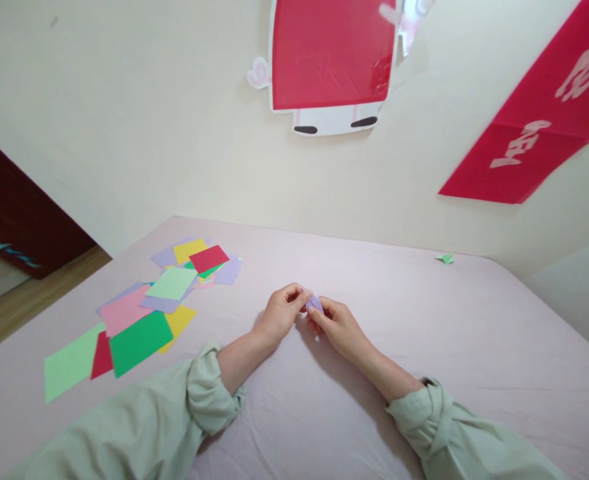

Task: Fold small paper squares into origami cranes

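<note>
A small folded piece of purple paper (314, 303) is held just above the cloth-covered surface, near the middle of the view. My left hand (282, 313) pinches its left edge between thumb and forefinger. On the other side my right hand (342, 327) grips the same paper, thumb in front and fingers curled behind it. Both hands are closed, and the fingers hide part of the paper, so its full folded shape does not show.
Loose coloured paper sheets (142, 343) lie spread and overlapping at the left. A small folded green paper piece (445, 259) sits at the far right edge. The pale pink cloth (374, 427) covers the surface, which meets a wall with red decorations (334, 53).
</note>
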`<state>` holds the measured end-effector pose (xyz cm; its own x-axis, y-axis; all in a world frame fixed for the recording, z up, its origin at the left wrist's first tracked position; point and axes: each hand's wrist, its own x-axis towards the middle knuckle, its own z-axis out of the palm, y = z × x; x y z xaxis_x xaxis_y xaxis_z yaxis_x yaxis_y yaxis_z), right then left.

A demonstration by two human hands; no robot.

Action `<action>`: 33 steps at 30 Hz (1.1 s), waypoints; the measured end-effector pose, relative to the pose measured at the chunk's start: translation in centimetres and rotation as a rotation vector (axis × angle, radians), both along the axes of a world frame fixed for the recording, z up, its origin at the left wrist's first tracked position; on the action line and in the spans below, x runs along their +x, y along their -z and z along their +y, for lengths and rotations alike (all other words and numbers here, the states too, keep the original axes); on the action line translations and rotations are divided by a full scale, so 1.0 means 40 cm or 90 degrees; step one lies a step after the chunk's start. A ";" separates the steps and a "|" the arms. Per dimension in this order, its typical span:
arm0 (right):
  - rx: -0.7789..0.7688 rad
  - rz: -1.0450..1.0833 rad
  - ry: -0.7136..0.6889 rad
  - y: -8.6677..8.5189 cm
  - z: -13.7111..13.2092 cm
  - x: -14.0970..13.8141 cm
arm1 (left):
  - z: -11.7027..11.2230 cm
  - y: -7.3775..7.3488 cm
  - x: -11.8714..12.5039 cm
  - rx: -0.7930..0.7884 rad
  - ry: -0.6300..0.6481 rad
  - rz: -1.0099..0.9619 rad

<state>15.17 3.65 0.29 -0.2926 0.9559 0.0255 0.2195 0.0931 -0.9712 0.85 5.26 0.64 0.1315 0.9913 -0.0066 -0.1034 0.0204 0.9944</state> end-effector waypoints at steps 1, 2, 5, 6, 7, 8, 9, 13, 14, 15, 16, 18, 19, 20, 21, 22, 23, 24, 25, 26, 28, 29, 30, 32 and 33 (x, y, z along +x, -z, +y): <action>-0.010 0.015 -0.002 0.001 0.000 -0.001 | 0.000 0.000 0.000 0.000 -0.010 0.001; -0.021 0.029 -0.005 0.001 0.000 -0.001 | 0.001 0.000 -0.001 -0.003 -0.020 0.001; -0.042 0.046 -0.011 -0.002 -0.001 -0.002 | 0.002 0.001 -0.004 -0.014 -0.047 -0.002; -0.045 0.046 -0.012 -0.004 -0.001 -0.002 | 0.003 0.003 -0.005 -0.018 -0.051 -0.005; -0.048 0.046 -0.013 -0.006 -0.002 -0.002 | 0.004 0.005 -0.005 -0.022 -0.056 -0.010; -0.051 0.046 -0.012 -0.008 -0.002 -0.002 | 0.005 0.007 -0.006 -0.025 -0.059 -0.017; -0.056 0.046 -0.013 -0.009 -0.003 -0.001 | 0.008 0.010 -0.007 -0.028 -0.063 -0.025; -0.066 0.042 -0.020 -0.013 -0.004 0.006 | 0.028 0.025 -0.017 -0.037 -0.100 -0.075; -0.062 0.040 -0.023 -0.013 -0.004 0.008 | 0.033 0.028 -0.021 -0.039 -0.112 -0.090; -0.055 0.039 -0.024 -0.013 -0.004 0.010 | 0.038 0.029 -0.024 -0.042 -0.121 -0.098; -0.047 0.044 -0.017 -0.013 -0.003 0.012 | 0.041 0.030 -0.027 -0.041 -0.125 -0.098; -0.042 0.063 0.013 -0.012 -0.001 0.013 | 0.040 0.027 -0.029 -0.034 -0.116 -0.079; -0.041 0.072 0.028 -0.011 -0.001 0.013 | 0.037 0.024 -0.028 -0.028 -0.103 -0.062; -0.040 0.078 0.037 -0.009 0.000 0.013 | 0.032 0.021 -0.025 -0.021 -0.086 -0.042; -0.037 0.077 0.040 -0.008 0.001 0.012 | 0.026 0.018 -0.022 -0.014 -0.066 -0.021; -0.028 0.070 0.038 -0.005 0.002 0.012 | 0.020 0.016 -0.018 -0.007 -0.047 -0.002; -0.016 0.060 0.035 -0.002 0.002 0.012 | 0.014 0.014 -0.014 -0.002 -0.028 0.013; -0.005 0.052 0.035 0.001 0.003 0.013 | 0.009 0.013 -0.011 0.001 -0.009 0.024; 0.004 0.044 0.036 0.004 0.004 0.014 | 0.005 0.012 -0.008 0.002 0.010 0.031; 0.010 0.037 0.037 0.007 0.005 0.015 | 0.003 0.012 -0.005 0.002 0.027 0.035; 0.020 0.025 0.039 0.010 0.007 0.017 | 0.002 0.012 -0.004 -0.003 0.048 0.038; 0.026 0.016 0.039 0.010 0.007 0.018 | 0.003 0.012 -0.004 -0.006 0.052 0.037; 0.034 0.003 0.039 0.008 0.007 0.018 | 0.004 0.012 -0.005 -0.009 0.050 0.035; 0.048 -0.025 0.040 0.003 0.006 0.016 | 0.005 0.011 -0.006 -0.009 0.040 0.030; 0.049 -0.035 0.040 0.000 0.004 0.014 | 0.005 0.010 -0.007 -0.008 0.035 0.028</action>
